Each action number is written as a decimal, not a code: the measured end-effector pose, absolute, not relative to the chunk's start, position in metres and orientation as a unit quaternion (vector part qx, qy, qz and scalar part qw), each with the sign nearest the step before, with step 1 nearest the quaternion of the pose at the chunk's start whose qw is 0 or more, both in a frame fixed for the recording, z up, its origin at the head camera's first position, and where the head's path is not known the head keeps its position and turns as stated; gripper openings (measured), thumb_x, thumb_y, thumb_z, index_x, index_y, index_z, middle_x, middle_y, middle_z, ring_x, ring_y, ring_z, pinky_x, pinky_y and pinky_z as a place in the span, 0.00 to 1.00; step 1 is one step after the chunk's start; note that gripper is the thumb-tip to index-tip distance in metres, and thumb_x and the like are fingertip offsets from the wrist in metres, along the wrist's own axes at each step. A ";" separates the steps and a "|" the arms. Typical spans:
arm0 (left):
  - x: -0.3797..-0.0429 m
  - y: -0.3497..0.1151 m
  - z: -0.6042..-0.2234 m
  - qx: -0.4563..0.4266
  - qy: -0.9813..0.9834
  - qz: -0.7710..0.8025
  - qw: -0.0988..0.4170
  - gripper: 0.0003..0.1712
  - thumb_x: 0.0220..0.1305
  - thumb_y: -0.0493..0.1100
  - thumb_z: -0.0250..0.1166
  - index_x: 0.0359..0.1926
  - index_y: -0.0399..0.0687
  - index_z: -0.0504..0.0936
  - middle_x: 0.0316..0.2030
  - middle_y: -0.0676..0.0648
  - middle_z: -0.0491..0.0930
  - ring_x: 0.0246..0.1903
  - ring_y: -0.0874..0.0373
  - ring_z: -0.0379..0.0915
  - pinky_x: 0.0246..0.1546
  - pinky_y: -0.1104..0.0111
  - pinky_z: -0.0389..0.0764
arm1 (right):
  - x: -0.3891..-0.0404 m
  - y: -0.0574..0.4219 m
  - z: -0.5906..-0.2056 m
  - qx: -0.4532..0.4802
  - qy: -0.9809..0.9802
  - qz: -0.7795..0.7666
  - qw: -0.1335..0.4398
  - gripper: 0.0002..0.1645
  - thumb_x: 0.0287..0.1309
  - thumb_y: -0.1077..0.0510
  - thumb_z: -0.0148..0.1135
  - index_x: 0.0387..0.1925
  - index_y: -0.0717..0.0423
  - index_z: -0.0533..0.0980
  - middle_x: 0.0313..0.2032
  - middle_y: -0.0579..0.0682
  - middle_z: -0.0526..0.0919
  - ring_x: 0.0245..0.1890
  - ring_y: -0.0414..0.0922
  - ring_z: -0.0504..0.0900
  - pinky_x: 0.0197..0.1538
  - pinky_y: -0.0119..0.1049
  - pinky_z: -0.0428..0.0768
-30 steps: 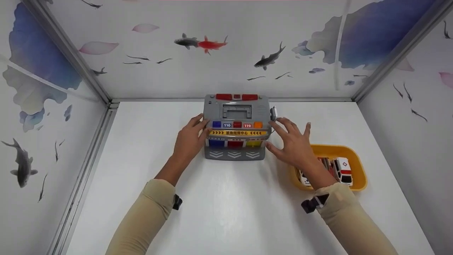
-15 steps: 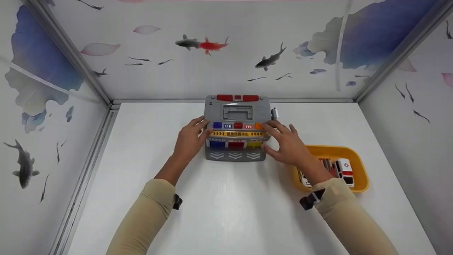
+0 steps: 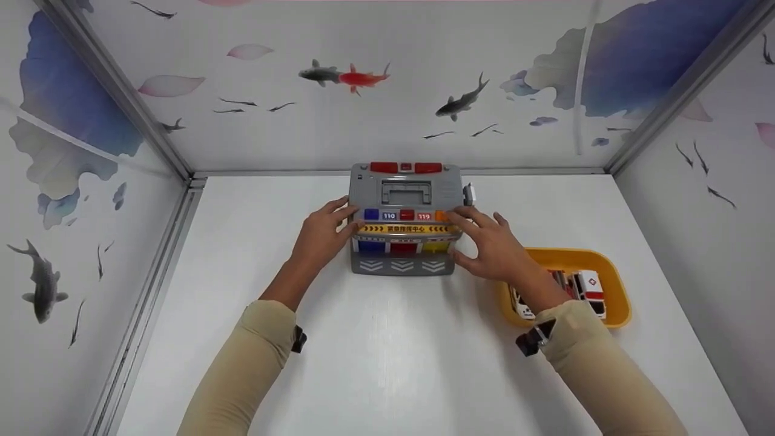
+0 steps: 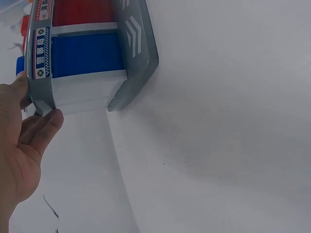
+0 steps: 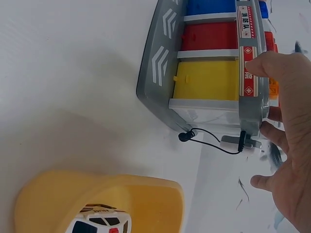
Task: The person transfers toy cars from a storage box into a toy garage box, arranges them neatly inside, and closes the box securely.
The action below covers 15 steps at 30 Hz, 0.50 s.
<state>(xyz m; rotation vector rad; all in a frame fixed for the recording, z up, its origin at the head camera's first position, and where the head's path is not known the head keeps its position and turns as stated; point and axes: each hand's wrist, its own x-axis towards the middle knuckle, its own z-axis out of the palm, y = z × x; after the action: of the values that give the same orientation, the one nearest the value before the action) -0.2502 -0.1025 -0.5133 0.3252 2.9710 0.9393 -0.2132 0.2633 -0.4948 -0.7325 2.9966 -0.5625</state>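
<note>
A grey toy emergency station [image 3: 402, 197] stands at the table's back edge, with a blue door [image 4: 87, 54], a red door [image 5: 210, 36] and a yellow door [image 5: 206, 81] below its roof. My left hand [image 3: 322, 233] grips the roof's left end, thumb at the front edge and fingers on the side. At the right end, my right hand [image 3: 493, 245] holds the roof's corner; its thumb lies on the red and white front label, and a finger reaches the orange button [image 3: 442, 215]. Another finger sticks out free in the right wrist view.
A yellow bin [image 3: 616, 297] with several toy vehicles, including a white ambulance [image 3: 588, 284], stands under my right forearm. A small grey and white piece on a black cord [image 5: 209, 144] hangs at the station's right side. Printed walls [image 3: 387, 133] enclose the white table [image 3: 387, 357].
My right hand has moved left from beside the station onto its right front corner. The left hand keeps its place, its forearm shifting slightly left. The station stays put.
</note>
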 end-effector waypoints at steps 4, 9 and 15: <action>-0.252 -0.105 -0.511 0.112 0.959 0.261 0.006 0.33 0.81 0.65 0.64 0.78 0.60 0.78 0.82 0.49 0.71 0.81 0.41 0.70 0.81 0.45 0.73 | -0.214 0.265 -0.495 -0.243 0.955 -0.173 0.000 0.49 0.70 0.47 0.72 0.86 0.41 0.63 0.81 0.56 0.70 0.79 0.62 0.74 0.80 0.84 0.57; -0.253 -0.106 -0.510 0.118 0.962 0.246 0.013 0.34 0.81 0.66 0.63 0.78 0.59 0.78 0.82 0.48 0.71 0.81 0.40 0.69 0.81 0.45 0.73 | -0.214 0.266 -0.494 -0.244 0.955 -0.167 0.007 0.49 0.69 0.47 0.71 0.87 0.40 0.62 0.82 0.55 0.69 0.80 0.62 0.73 0.81 0.84 0.54; -0.254 -0.105 -0.512 0.130 0.961 0.244 0.002 0.33 0.81 0.65 0.63 0.77 0.57 0.80 0.82 0.47 0.72 0.80 0.41 0.71 0.81 0.46 0.74 | -0.215 0.269 -0.493 -0.250 0.955 -0.157 0.002 0.49 0.68 0.50 0.72 0.86 0.41 0.64 0.81 0.55 0.70 0.79 0.61 0.75 0.80 0.85 0.55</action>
<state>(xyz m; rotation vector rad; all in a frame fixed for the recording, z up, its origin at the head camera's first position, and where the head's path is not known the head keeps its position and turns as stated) -0.2540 -0.1053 -0.5115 0.4078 3.0148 0.7652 -0.2152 0.2685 -0.4930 -0.7848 2.9973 -0.4921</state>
